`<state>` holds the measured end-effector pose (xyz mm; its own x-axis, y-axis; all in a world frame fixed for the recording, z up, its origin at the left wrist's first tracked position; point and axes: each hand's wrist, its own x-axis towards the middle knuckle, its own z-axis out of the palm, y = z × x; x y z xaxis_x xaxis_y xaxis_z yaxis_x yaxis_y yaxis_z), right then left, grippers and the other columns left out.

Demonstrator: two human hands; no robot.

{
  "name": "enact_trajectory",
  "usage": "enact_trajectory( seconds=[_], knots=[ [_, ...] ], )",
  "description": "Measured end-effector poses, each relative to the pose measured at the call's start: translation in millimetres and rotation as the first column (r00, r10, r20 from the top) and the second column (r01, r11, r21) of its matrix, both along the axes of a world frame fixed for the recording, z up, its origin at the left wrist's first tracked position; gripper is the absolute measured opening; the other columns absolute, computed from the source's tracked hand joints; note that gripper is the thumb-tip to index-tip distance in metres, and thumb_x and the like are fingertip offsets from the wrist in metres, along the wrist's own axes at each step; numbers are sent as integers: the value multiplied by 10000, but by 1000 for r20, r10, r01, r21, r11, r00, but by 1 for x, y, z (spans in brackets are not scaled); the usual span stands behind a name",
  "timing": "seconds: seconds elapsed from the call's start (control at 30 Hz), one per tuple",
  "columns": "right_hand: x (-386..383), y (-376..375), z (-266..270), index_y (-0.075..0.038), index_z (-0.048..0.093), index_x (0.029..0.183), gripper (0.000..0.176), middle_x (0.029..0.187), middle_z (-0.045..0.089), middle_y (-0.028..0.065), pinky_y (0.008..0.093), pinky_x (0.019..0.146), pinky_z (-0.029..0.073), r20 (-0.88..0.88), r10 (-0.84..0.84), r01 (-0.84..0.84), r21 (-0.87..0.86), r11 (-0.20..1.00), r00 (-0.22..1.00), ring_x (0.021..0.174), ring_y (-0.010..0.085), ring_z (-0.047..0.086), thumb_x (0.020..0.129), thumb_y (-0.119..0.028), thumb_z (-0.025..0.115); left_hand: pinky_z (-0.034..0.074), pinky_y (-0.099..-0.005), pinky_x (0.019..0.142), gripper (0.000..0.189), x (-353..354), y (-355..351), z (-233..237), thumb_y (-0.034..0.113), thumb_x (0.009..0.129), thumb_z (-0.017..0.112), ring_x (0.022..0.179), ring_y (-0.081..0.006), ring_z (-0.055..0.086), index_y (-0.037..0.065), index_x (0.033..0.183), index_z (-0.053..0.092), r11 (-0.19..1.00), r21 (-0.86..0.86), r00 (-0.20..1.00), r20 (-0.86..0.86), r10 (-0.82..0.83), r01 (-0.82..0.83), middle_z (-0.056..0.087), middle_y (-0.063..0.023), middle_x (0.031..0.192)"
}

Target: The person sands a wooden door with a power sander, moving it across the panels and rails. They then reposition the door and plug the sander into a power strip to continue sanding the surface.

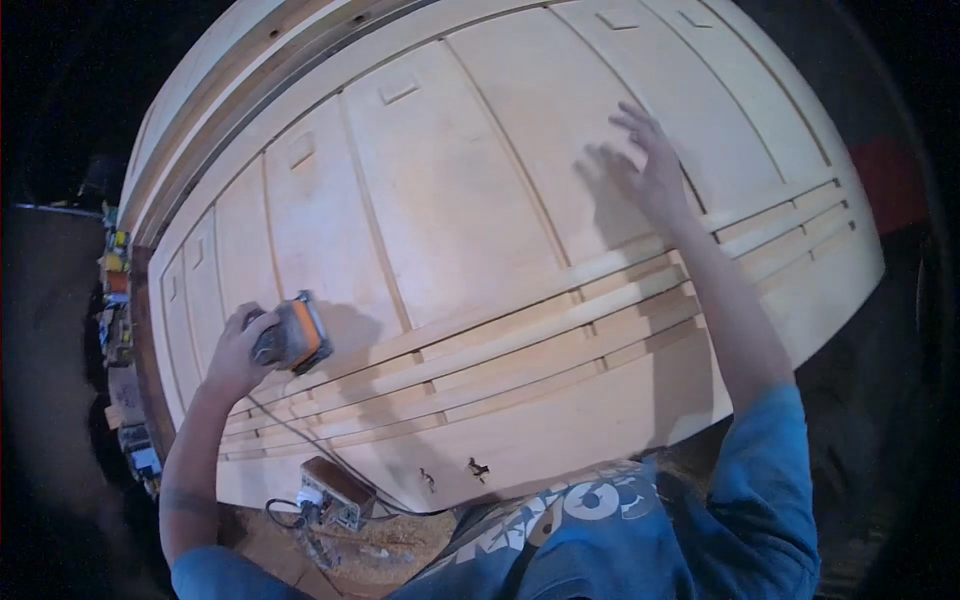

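Observation:
My left hand [240, 350] is wrapped round an orange and grey power sander [302, 334], which is tilted at the left part of a large pale wooden panel [450, 190]. A cord runs from the sander toward the panel's near edge. My right hand [645, 165] is over the right part of the panel with its fingers apart and nothing in it, and its shadow falls on the wood to its left. Long grooves, small raised rectangles and several parallel rails mark the panel.
A power socket block [335, 492] with a plug sits below the panel's near edge, beside sawdust [400, 540]. Assorted boxes and items [118, 280] line the far left. Another curved wooden piece [215, 95] lies along the back. A red object [888, 185] is at the right.

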<state>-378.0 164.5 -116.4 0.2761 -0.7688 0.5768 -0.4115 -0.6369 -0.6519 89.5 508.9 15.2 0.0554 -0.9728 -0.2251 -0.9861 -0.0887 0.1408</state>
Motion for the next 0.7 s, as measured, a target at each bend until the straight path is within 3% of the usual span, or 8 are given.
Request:
enact_trajectory(
  seconds=[0.03,0.1,0.17,0.23,0.33,0.43,0.53,0.7],
  knots=[
    [-11,29,18,-44,677,1088,234,1156,677,127,348,914,510,54,51,-54,59,997,997,1076,253,639,855,-52,648,477,-440,996,608,5,6,0,43,636,823,1142,-381,539,128,1194,596,1000,-11,1000,5,6,-6,510,-160,1250],
    [-40,91,37,-51,714,998,164,925,723,88,294,797,527,122,96,-152,637,756,988,869,158,679,840,-79,680,476,-445,993,617,8,10,-2,39,625,828,1135,-384,540,126,1190,593,1000,-18,1000,0,-7,7,511,-162,1247],
    [-69,158,41,-58,702,745,110,698,669,42,259,603,475,-72,303,-194,625,756,950,678,64,601,826,-129,724,477,-449,988,631,6,9,-2,35,609,835,1126,-385,541,128,1184,592,999,-25,999,-19,-47,47,512,-161,1244],
    [-73,216,81,-66,694,734,147,665,634,29,273,582,462,109,554,-422,771,477,825,633,84,583,833,-157,753,477,-445,984,634,-4,2,1,53,604,843,1121,-378,542,129,1182,592,992,-47,993,-7,-121,120,513,-160,1237],
    [-59,258,123,-82,710,1126,308,959,677,87,324,740,507,494,760,-820,565,88,422,858,222,640,844,-188,773,476,-440,978,640,-24,-15,2,83,598,854,1114,-372,543,134,1180,595,980,-55,981,-19,-193,192,514,-156,1228],
    [-38,285,152,7,707,1069,278,906,645,146,344,784,511,593,803,-954,272,-127,62,856,262,644,903,-216,724,478,-438,971,647,-48,-36,5,113,596,861,1107,-369,546,141,1186,597,967,-67,967,-52,-251,247,517,-155,1222],
    [-28,309,151,-129,712,1062,249,1037,597,117,464,845,460,601,797,-976,131,-175,-63,948,340,574,958,-337,623,485,-434,960,676,-66,-55,3,131,594,861,1096,-365,552,155,1216,597,952,-80,949,-92,-302,295,522,-155,1210],
    [-24,310,168,-63,713,892,157,969,620,117,427,771,470,528,849,-999,37,-12,9,859,313,591,930,-204,655,492,-439,953,682,-97,-78,0,151,607,854,1087,-370,555,168,1238,597,935,-120,935,-88,-344,333,525,-147,1190]
  ],
)
